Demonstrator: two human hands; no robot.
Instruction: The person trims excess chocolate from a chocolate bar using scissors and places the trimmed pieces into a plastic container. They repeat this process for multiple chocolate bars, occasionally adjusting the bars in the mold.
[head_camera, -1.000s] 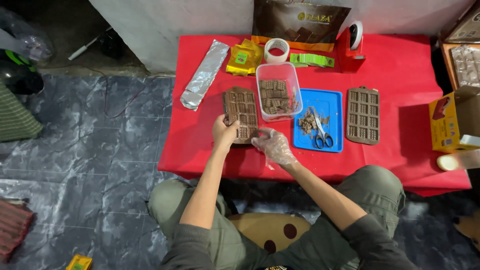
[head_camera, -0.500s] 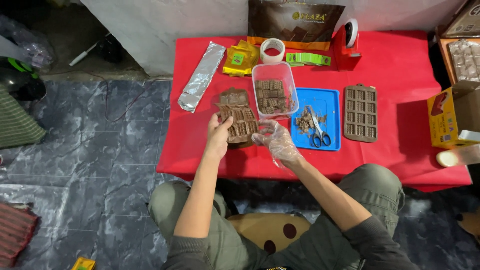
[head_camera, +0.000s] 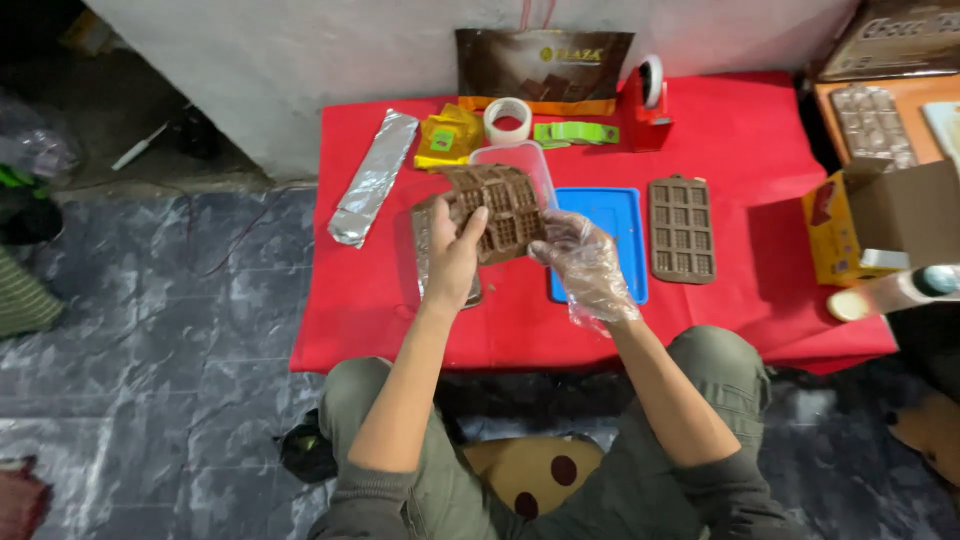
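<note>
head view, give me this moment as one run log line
left hand: grips brown mould | right hand: clear glove, on mould edge | mould: lifted, tilted over red table | second mould: flat on table

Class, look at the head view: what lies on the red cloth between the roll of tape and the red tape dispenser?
A green strip-shaped tool lies between the tape roll and the dispenser.

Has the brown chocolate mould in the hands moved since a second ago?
Yes. The brown mould has been lifted off the red table and tilted up, held by the left hand and gloved right hand, now overlapping the clear tub.
</note>
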